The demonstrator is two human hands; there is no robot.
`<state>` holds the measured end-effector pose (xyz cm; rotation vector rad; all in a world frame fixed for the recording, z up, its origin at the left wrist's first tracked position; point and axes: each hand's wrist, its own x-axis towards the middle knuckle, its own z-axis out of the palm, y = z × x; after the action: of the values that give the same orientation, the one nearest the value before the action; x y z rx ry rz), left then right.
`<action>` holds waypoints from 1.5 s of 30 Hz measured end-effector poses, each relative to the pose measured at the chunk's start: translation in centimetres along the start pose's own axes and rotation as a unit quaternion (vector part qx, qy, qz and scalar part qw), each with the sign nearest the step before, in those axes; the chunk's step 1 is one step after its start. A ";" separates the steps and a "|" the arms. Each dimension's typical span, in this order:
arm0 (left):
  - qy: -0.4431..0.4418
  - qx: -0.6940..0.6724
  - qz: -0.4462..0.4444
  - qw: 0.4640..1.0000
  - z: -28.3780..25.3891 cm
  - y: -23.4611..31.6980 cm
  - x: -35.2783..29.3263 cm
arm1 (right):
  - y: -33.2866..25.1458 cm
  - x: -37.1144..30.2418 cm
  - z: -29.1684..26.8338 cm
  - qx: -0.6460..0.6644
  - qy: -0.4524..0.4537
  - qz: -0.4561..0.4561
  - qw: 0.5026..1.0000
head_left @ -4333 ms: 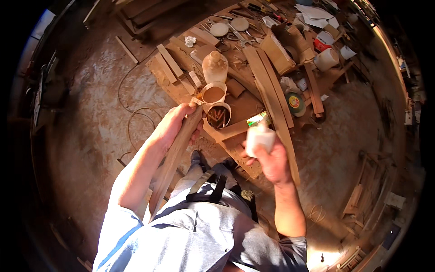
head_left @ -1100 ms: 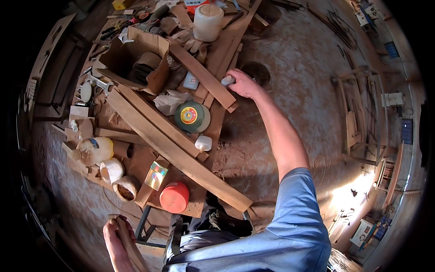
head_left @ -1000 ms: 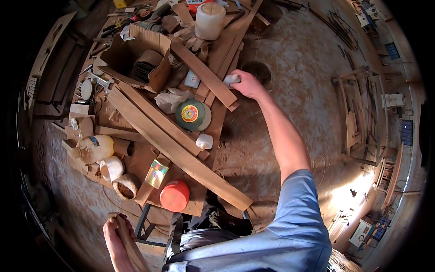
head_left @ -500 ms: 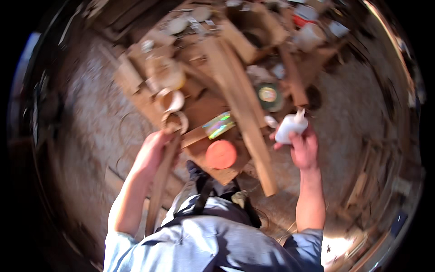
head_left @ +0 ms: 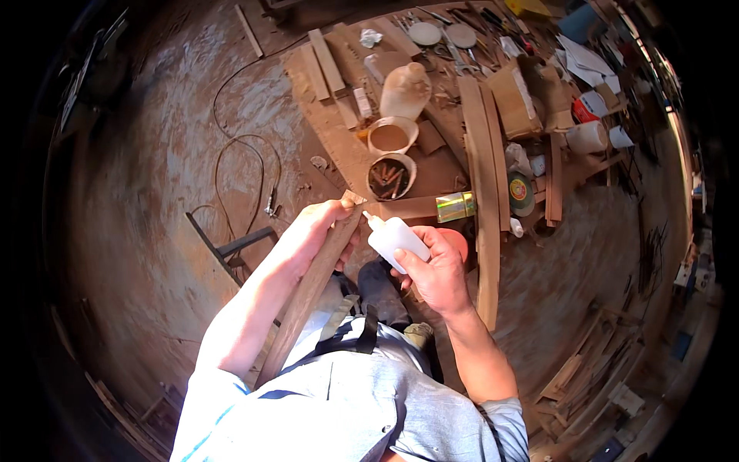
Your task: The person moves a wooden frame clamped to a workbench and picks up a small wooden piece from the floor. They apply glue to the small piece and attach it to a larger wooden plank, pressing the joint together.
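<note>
My left hand (head_left: pixel 312 235) grips a long wooden strip (head_left: pixel 312 296) near its upper end, thumb on the tip; the strip slants down toward my body. In my right hand (head_left: pixel 439 269) is a white squeeze bottle (head_left: pixel 400 245), tilted so its narrow nozzle points at the strip's end. The nozzle tip sits very close to the wood; I cannot tell whether they touch. Partly hidden behind my right hand is a round red lid (head_left: pixel 454 245). Just beyond the strip's end stands a tub of short dark pieces (head_left: pixel 391 177).
A workbench (head_left: pixel 323 127) carries a tub of brown powder (head_left: pixel 390 137), a cloudy plastic jug (head_left: pixel 406 90), long boards (head_left: pixel 483 192), a shiny packet (head_left: pixel 456 206), a green disc (head_left: pixel 521 192) and a cardboard box (head_left: pixel 514 100). A hose (head_left: pixel 218 108) and a metal frame (head_left: pixel 231 245) lie on the floor at left.
My right hand has brought the bottle leftward to the strip's upper end. The strip and my left hand have come closer to the middle, and the view has turned.
</note>
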<state>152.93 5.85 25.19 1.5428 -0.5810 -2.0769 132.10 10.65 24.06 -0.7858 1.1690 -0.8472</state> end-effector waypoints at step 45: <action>-0.006 -0.135 -0.010 0.991 -11.1 -3.5 -0.6 | 2.5 3.3 8.6 -0.092 -0.010 -0.001 0.996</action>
<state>163.33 8.46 20.50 1.3863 -0.2752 -2.0815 141.40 9.65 22.25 -0.9446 1.2397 -0.7385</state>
